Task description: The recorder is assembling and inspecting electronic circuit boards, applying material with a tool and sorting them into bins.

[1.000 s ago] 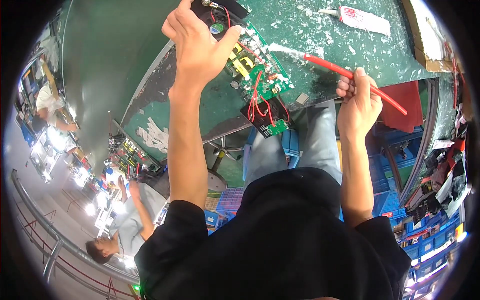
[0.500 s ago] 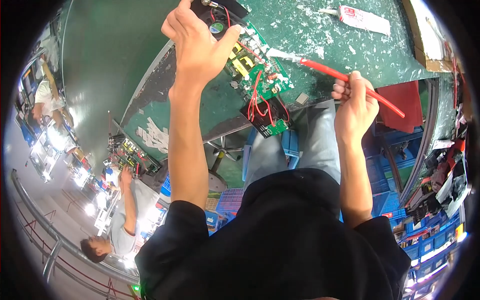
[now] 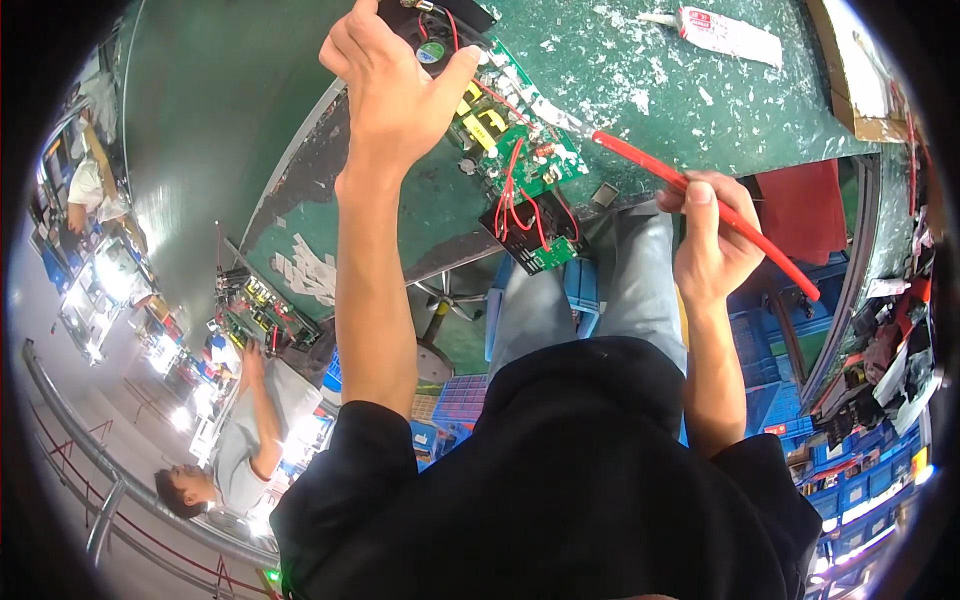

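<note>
A green circuit board (image 3: 535,165) with yellow transformers, red wires and a black fan (image 3: 432,52) lies at the front edge of the bench. My left hand (image 3: 385,95) grips its far end, the thumb by the fan and the fingers closed over the far side. A black panel (image 3: 515,228) with a small green board hangs over the bench edge, joined by red wires. My right hand (image 3: 715,235) is closed round the long red handle of a brush (image 3: 650,165). The brush's whitish tip touches or hovers just above the board's right edge; I cannot tell which.
A white tube (image 3: 730,38) with a nozzle lies on the green bench (image 3: 620,60), spotted with white residue. A cardboard box (image 3: 850,100) stands at right, a red cloth (image 3: 800,210) below. Another person (image 3: 240,430) works at left on similar boards (image 3: 265,315).
My right hand has shifted slightly downward and right, tilting the brush handle more steeply. The brush tip stays near the board's right edge. My left hand has hardly moved.
</note>
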Demonstrator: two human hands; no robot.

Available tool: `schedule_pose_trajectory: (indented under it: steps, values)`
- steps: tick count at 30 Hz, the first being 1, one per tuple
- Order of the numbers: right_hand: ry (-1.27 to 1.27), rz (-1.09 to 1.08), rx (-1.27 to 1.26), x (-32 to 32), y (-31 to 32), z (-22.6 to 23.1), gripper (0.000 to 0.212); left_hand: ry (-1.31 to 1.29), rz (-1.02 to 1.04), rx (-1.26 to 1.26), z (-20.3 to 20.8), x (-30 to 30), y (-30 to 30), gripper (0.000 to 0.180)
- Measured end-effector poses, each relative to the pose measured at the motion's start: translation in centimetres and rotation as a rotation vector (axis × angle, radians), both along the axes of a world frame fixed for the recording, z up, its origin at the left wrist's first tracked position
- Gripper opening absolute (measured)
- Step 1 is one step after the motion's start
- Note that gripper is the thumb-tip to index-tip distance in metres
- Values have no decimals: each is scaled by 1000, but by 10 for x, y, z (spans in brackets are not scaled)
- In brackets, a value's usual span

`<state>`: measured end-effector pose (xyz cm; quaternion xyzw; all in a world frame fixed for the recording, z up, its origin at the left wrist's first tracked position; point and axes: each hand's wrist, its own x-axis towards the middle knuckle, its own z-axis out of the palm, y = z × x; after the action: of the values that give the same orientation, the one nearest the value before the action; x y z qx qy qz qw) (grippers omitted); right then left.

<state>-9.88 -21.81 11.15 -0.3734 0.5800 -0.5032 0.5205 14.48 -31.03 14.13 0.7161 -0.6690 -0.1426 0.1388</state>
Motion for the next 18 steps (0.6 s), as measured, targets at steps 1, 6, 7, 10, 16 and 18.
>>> schedule_pose_trajectory:
  steps: [1,6,7,10,16,18]
  values:
    - [17,16,-30,-2,1,0,13,-1,0,1,-1,1,1,78]
    - [5,86,-79,-2,-3,1,15,11,-20,0,0,1,-1,77]
    - [4,122,-64,-2,-2,0,15,12,-22,0,0,1,-2,77]
    - [22,151,-65,-9,-4,5,14,2,-22,-4,-3,2,-1,77]
    - [-122,-269,-39,-32,-15,27,16,2,-207,-193,-25,21,0,79]
    - [-187,-372,-15,-54,-27,46,17,-61,-145,-228,-13,17,6,80]
